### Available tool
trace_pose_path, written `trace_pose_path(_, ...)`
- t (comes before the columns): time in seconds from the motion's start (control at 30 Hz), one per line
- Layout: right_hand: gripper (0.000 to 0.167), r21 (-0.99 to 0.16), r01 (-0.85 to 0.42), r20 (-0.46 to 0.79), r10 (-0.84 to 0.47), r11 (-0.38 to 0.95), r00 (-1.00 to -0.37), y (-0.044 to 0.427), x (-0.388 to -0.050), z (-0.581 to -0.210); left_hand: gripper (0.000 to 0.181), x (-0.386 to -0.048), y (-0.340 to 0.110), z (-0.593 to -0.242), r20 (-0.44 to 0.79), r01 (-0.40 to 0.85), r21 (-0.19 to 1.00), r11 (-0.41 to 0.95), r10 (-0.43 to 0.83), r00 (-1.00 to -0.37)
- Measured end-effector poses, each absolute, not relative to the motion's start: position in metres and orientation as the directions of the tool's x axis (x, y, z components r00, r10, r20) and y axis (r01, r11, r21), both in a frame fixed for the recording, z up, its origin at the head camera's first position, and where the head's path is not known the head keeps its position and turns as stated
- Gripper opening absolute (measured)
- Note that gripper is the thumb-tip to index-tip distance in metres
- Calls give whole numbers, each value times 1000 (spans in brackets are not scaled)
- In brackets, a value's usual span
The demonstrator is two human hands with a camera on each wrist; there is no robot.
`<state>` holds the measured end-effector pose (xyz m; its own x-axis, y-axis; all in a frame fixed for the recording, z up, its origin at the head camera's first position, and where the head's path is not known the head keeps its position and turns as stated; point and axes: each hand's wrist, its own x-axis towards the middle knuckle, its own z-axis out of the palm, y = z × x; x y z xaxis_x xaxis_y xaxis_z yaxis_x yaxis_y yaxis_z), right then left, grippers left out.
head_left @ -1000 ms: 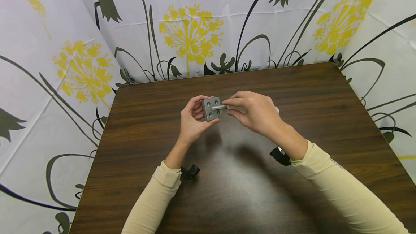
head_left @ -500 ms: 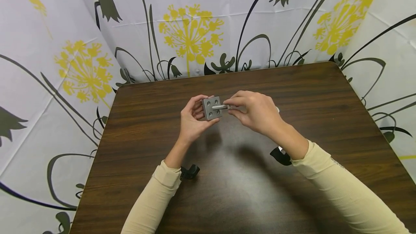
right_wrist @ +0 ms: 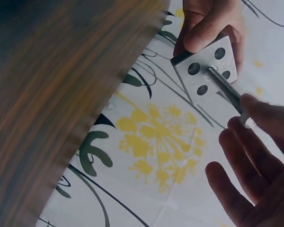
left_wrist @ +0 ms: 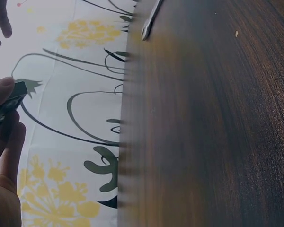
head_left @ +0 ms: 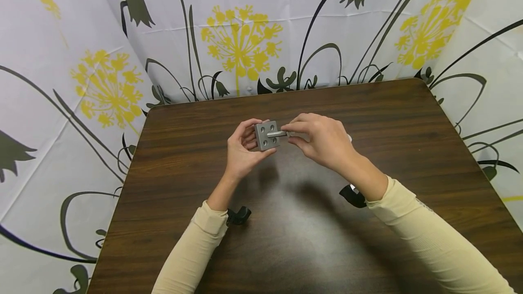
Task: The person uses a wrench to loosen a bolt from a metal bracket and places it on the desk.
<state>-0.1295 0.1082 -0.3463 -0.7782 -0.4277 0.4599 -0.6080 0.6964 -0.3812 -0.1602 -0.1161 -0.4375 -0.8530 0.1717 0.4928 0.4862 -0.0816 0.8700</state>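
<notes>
A square grey metal block (head_left: 270, 143), with a hole near each corner, is held in my left hand (head_left: 241, 155) above the table. The thumb lies along its lower edge, and the other fingers are behind it. From the block's centre a threaded bolt (right_wrist: 225, 87) sticks out towards my right hand (head_left: 327, 139). In the right wrist view my right thumb and a finger pinch the bolt's head end, while the other fingers are spread apart. How deep the bolt sits in the block is hidden. Only the block's dark edge (left_wrist: 21, 90) shows in the left wrist view.
A metal tool, which looks like a wrench (left_wrist: 151, 21), lies on the dark wooden table (head_left: 184, 158). In the head view a small white end (head_left: 349, 138) peeks out behind my right hand. A flower-patterned curtain (head_left: 171, 49) hangs along the table's back and sides.
My right thumb and fingertips have shifted very slightly at the bolt's end. The block and my left hand stay in place.
</notes>
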Motion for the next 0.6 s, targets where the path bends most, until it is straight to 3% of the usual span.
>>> trace_pose_path(0.23, 27, -493, -441, 340, -301, 750, -891, 105, -129, -347, 69, -150, -114, -420, 498, 497, 866, -50, 171, -850)
trace_pose_path(0.37, 19, -458, -503, 366, -360, 733, -858, 107, -130, -347, 67, -148, -112, -413, 479, 478, 877, -51, 180, -859)
trace_pose_path(0.47, 26, -413, -570, 428, -401, 710, -810, 108, -129, -348, 67, -148, -112, -414, 476, 474, 879, -54, 179, -861)
trace_pose_path(0.6, 33, -453, -517, 410, -345, 726, -844, 108, -129, -348, 70, -154, -114, -426, 489, 487, 872, -58, 171, -855)
